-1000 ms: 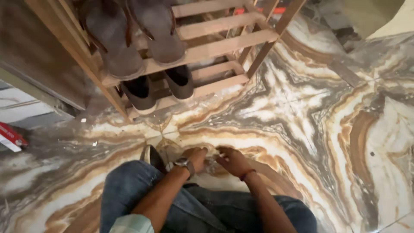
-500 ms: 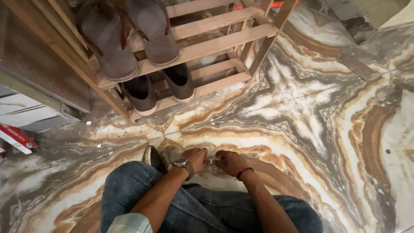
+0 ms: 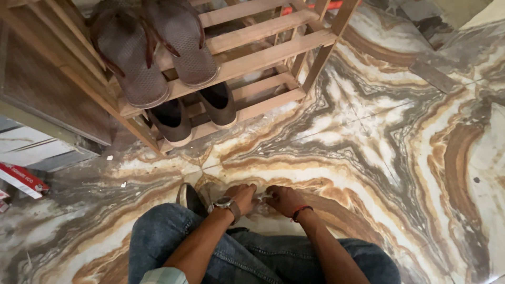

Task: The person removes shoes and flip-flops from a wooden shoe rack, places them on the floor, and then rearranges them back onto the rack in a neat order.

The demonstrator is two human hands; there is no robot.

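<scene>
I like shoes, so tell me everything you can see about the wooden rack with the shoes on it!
The wooden shoe rack stands on the marble floor beside a dark wooden panel. It looks like pale bare wood, built from flat slats on slanted legs, with at least two shelves. A pair of grey-brown sandals with dark straps lies on the upper shelf. A pair of dark shoes with pale soles sits below, heels outward. The right half of both shelves holds nothing.

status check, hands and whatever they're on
Left hand and right hand together low over floor, on something small, unclear. Shoe beside left hand. Rack ahead.
</scene>
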